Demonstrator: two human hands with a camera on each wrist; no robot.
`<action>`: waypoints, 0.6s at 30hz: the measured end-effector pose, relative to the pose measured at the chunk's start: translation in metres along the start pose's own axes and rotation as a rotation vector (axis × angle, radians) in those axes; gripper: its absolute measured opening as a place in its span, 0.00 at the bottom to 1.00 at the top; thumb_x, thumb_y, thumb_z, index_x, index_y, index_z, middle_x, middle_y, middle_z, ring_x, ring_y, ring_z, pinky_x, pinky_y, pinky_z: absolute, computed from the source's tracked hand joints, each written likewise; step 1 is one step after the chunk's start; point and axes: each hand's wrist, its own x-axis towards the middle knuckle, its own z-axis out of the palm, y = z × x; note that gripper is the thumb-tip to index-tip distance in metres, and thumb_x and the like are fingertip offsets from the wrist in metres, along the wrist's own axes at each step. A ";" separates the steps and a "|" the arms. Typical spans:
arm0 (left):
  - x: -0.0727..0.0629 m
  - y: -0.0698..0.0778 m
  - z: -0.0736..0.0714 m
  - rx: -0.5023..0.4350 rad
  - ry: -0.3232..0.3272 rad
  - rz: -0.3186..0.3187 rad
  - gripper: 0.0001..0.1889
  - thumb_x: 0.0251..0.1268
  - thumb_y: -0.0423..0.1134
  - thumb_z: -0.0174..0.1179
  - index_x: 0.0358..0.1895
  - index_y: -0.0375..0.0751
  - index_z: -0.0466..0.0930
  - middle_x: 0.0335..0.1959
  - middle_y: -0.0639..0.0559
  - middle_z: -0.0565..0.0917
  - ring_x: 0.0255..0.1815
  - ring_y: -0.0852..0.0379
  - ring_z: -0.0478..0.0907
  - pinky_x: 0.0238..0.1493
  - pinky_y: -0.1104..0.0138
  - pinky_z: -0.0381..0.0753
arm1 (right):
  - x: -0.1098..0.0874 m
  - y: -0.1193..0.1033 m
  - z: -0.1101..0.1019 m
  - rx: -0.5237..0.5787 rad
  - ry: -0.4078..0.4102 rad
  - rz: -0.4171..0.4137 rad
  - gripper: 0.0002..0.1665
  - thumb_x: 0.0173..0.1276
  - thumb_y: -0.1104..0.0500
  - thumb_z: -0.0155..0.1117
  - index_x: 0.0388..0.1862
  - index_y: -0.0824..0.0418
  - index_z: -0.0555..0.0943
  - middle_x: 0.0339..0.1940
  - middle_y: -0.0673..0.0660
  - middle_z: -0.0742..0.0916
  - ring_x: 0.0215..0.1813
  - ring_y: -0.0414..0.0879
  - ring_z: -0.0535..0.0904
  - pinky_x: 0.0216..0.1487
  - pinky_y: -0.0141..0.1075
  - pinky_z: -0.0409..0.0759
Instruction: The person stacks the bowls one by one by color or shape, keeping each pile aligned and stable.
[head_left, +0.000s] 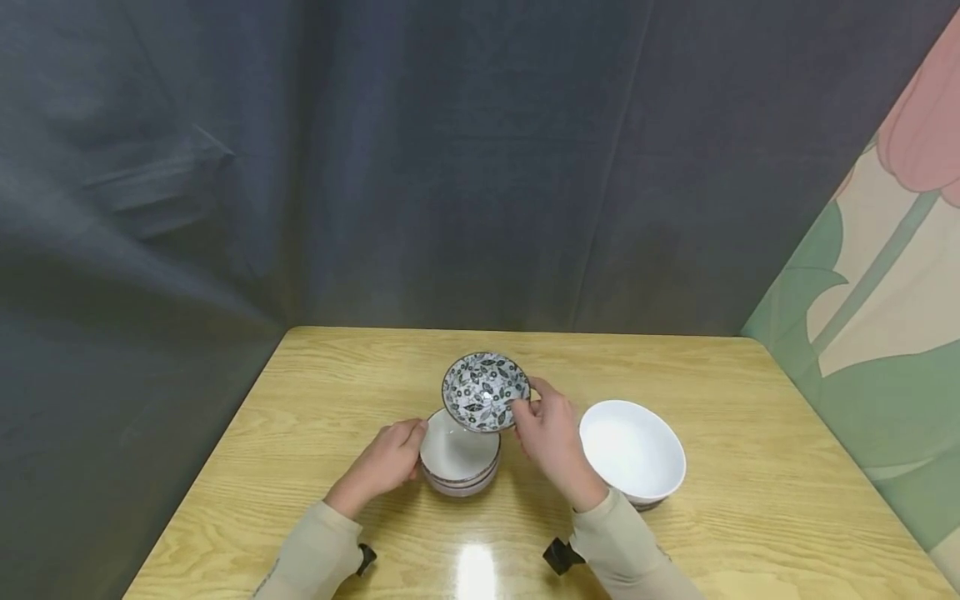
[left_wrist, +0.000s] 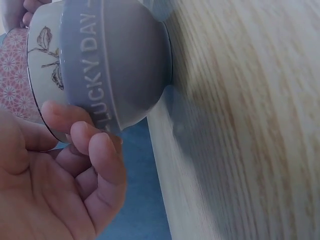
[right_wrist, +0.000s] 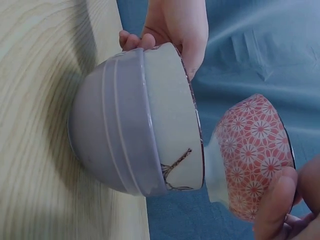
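Observation:
A small bowl (head_left: 483, 392) has a dark leaf pattern inside and red-and-white flowers outside. My right hand (head_left: 553, 433) pinches it at its right rim and holds it tilted over the back of a bowl stack. At the top of that stack is a cream bowl (right_wrist: 175, 115) with a brown twig drawing and a dark rim. It sits in a grey-lilac bowl (left_wrist: 137, 60) with raised "LUCKY DAY" lettering, which stands on the table. My left hand (head_left: 386, 458) grips the stack's left side, thumb at the rim and fingers against the outer wall.
A larger white bowl (head_left: 633, 450) stands right of my right hand, with a darker base showing beneath it. The wooden table (head_left: 765, 450) ends at a dark curtain (head_left: 487, 167) behind. A flowered panel (head_left: 885, 333) rises along the right side.

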 end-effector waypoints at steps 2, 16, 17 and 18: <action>-0.001 0.000 0.000 0.037 0.027 0.004 0.22 0.83 0.43 0.37 0.41 0.37 0.82 0.22 0.46 0.82 0.23 0.50 0.79 0.27 0.58 0.80 | -0.001 0.000 0.001 -0.004 -0.010 0.005 0.28 0.68 0.64 0.52 0.67 0.69 0.71 0.13 0.56 0.81 0.08 0.41 0.69 0.09 0.33 0.68; 0.000 0.002 0.003 -0.020 0.226 0.060 0.16 0.78 0.38 0.48 0.58 0.34 0.80 0.17 0.56 0.74 0.15 0.61 0.68 0.17 0.68 0.67 | -0.005 0.002 0.005 -0.004 -0.062 0.045 0.28 0.69 0.62 0.53 0.68 0.65 0.72 0.14 0.57 0.81 0.08 0.40 0.67 0.08 0.35 0.68; 0.000 0.002 0.003 -0.027 0.241 0.067 0.16 0.78 0.37 0.48 0.57 0.35 0.81 0.16 0.56 0.73 0.14 0.61 0.66 0.16 0.68 0.66 | -0.005 0.002 0.005 -0.001 -0.066 0.042 0.28 0.68 0.63 0.53 0.68 0.65 0.72 0.14 0.58 0.81 0.08 0.40 0.67 0.08 0.35 0.69; 0.000 0.003 0.003 -0.035 0.254 0.072 0.16 0.78 0.37 0.48 0.57 0.36 0.82 0.15 0.56 0.73 0.13 0.61 0.66 0.16 0.68 0.65 | -0.005 0.002 0.006 0.006 -0.068 0.039 0.28 0.68 0.63 0.53 0.68 0.65 0.72 0.15 0.59 0.81 0.07 0.40 0.67 0.08 0.35 0.69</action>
